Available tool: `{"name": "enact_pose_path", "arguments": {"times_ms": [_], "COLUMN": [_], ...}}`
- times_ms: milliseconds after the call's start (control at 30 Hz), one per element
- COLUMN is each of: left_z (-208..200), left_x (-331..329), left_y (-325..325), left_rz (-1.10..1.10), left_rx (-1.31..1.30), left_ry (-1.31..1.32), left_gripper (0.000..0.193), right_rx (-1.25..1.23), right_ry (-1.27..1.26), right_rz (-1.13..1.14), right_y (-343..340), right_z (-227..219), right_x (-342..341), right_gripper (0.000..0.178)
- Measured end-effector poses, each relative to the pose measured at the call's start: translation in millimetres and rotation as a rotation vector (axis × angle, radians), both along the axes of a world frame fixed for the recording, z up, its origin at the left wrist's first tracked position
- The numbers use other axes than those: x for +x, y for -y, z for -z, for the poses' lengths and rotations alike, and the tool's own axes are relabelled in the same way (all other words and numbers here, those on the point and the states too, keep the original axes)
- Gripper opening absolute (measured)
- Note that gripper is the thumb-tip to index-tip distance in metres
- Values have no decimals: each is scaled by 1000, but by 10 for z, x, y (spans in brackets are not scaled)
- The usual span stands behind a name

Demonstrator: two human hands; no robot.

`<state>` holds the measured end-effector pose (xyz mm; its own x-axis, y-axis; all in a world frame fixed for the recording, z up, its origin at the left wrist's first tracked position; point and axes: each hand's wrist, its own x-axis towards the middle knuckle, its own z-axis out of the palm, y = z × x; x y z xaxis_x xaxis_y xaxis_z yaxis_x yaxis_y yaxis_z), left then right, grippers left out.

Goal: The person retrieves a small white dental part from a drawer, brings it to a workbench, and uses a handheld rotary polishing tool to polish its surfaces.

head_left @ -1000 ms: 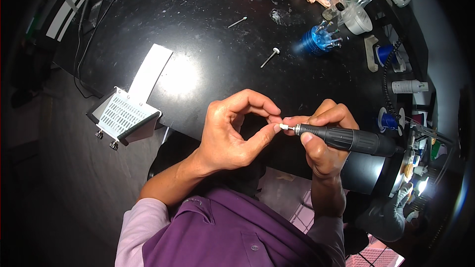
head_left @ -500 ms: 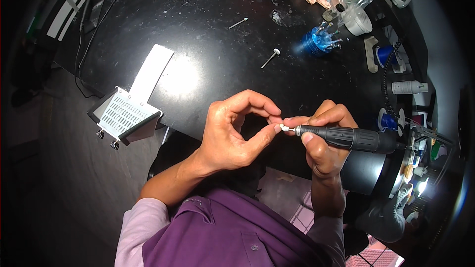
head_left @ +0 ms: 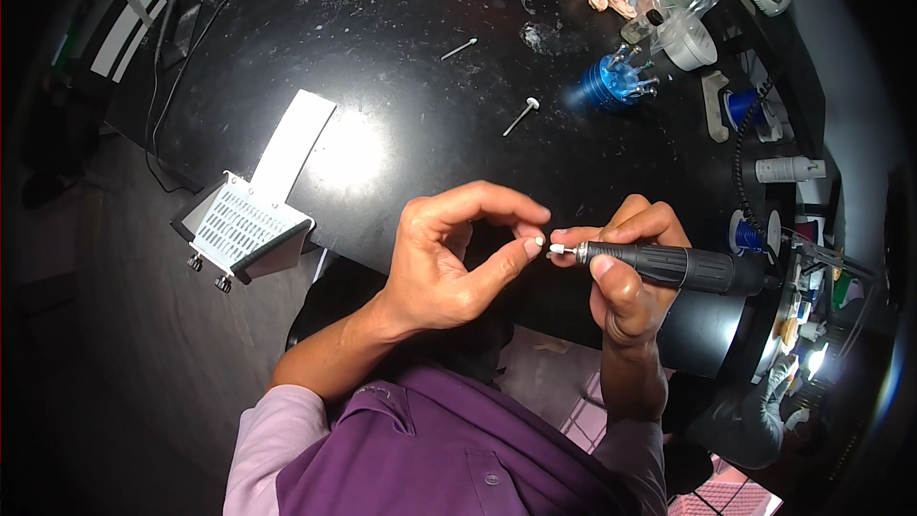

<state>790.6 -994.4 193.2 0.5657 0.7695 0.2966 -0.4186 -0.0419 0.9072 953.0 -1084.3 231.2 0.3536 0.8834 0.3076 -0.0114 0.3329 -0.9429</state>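
My left hand (head_left: 449,268) pinches a tiny whitish, tooth-like piece (head_left: 540,241) between thumb and fingertips, its exact kind too small to make out. In my right hand (head_left: 626,296) lies a black rotary handpiece (head_left: 693,268), held like a pen and pointing left. A white grinding bit (head_left: 560,248) sticks out of its metal nose. Bit and piece face each other with a narrow gap between them. Both hands are close together above the near edge of the black table (head_left: 420,134).
Two loose bits, one slim (head_left: 459,49) and one disc-headed (head_left: 522,117), lie on the table. A blue bur holder (head_left: 611,84) stands right of them, near a white tub (head_left: 690,45). At left is a perforated metal box (head_left: 246,222). Another person's gloved hand (head_left: 783,370) shows far right.
The bit has drawn back slightly to the right from the whitish piece, opening a small gap. My left hand keeps its pinch, with its index finger shifted a little.
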Motion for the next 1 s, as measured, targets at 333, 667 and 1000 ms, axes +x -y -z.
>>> {"name": "enact_pose_path", "arguments": {"times_ms": [333, 667, 1000], "left_z": [12, 26, 45], "left_x": [14, -11, 14], "left_y": [9, 4, 22], "left_rz": [-42, 9, -44], "left_rx": [8, -56, -51], "left_ry": [-31, 42, 31], "left_gripper": [12, 14, 15], "right_rx": [37, 53, 30], "right_ry": [-40, -43, -47], "right_rz": [-73, -87, -80], "right_y": [-16, 4, -1], "right_z": [28, 25, 24], "right_x": [7, 19, -12], "right_gripper": [15, 16, 15]}}
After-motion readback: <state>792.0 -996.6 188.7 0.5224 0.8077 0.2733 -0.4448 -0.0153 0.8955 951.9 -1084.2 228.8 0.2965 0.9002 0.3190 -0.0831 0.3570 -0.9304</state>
